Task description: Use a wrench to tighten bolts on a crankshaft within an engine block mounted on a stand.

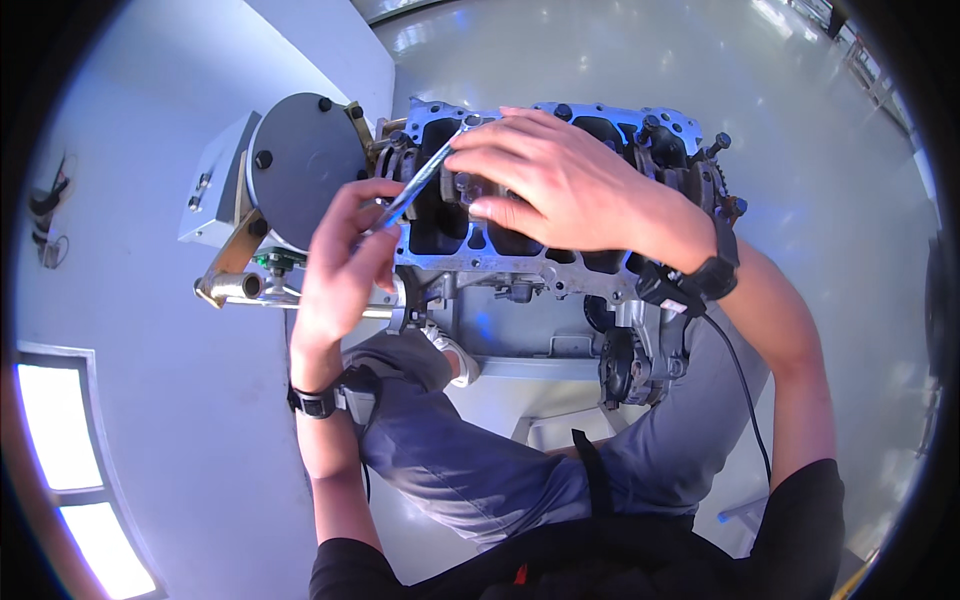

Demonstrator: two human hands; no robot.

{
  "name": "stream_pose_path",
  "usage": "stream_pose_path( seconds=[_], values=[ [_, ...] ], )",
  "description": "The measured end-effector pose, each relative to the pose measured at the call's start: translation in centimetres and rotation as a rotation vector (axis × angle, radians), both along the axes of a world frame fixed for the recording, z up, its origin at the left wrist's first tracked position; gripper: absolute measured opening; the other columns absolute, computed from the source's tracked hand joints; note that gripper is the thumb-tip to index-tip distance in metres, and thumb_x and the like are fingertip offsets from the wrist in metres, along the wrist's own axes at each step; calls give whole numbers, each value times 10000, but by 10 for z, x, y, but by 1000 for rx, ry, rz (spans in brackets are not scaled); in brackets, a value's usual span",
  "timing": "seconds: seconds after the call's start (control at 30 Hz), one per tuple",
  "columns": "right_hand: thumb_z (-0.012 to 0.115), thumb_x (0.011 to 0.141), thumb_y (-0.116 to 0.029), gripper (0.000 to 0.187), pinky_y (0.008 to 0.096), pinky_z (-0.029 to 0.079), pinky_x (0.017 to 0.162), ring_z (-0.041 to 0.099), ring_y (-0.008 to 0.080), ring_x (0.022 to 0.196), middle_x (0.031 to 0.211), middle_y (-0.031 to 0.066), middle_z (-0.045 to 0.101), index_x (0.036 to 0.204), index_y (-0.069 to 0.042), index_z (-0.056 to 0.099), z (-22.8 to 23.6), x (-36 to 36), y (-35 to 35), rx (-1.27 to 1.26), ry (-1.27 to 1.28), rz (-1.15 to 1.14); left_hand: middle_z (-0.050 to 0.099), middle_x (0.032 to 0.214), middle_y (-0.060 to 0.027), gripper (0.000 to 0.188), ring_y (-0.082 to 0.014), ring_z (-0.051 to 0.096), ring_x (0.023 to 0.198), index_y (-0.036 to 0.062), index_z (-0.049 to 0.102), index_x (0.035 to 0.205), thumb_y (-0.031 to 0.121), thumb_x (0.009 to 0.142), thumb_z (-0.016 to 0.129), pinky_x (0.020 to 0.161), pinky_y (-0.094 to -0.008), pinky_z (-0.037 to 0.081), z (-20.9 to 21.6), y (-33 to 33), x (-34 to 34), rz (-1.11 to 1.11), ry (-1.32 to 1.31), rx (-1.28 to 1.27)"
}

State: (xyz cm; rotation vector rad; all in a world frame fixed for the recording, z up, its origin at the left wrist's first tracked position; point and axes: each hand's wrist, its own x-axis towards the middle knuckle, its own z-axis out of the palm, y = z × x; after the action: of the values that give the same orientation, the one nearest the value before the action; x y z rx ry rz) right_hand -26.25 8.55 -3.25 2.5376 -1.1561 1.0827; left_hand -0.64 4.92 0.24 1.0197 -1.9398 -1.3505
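Observation:
My left hand [345, 260] pinches the lower end of a shiny metal wrench [421, 188] between thumb and fingers. The wrench slants up and away to the right over an engine block [480, 263], its far end near the block's far edge. Above the block's middle, my right hand [545, 175] is open, palm down, with fingers stretched leftward and the thumb apart. Its fingertips lie right beside the upper part of the wrench; whether they touch it I cannot tell. Beneath this hand, part of the block's openings and inner parts is hidden.
A round grey plate [308, 170] with black bolts, part of a stand, adjoins the block's left side. Several bolts [718, 146] stick up at the right end. Below hangs a black pulley [618, 365]. A black cable [742, 375] runs down from my right wrist. My legs straddle a stool.

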Motion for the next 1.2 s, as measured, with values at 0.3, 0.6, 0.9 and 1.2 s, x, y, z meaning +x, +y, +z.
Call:
stream_pose_path(
  seconds=[0.3,0.6,0.9,1.2],
  values=[
    [773,778,-199,446,465,452,1020,615,240,854,890,39,613,1189,-75,649,-3,10,37,-112,-187,85,604,962,-22,305,-90,564,904,-8,590,1138,137,906,725,816,-270,478,-5,15,-25,-316,111,82],
    [797,709,-222,373,311,463,745,570,173,680,730,-36,538,1055,-198,658,-8,-9,39,-302,-98,-105,632,879,-11,346,-109,580,706,14,583,1139,153,868,747,628,-240,450,-17,22,-59,-375,10,-176],
    [703,692,-80,134,357,497,651,615,218,602,634,16,588,765,-115,596,2,-25,36,-219,-138,-240,707,975,-148,254,-271,664,942,18,678,1123,38,903,553,857,-360,498,8,-41,-57,-65,-256,-931],
    [641,938,-222,146,414,519,708,657,314,824,921,87,663,994,-88,645,27,-68,24,226,-58,-600,664,1252,-134,470,-320,572,1241,69,663,1240,-37,797,546,1032,-449,452,-22,-77,-60,-194,-504,-1127]
  ],
)
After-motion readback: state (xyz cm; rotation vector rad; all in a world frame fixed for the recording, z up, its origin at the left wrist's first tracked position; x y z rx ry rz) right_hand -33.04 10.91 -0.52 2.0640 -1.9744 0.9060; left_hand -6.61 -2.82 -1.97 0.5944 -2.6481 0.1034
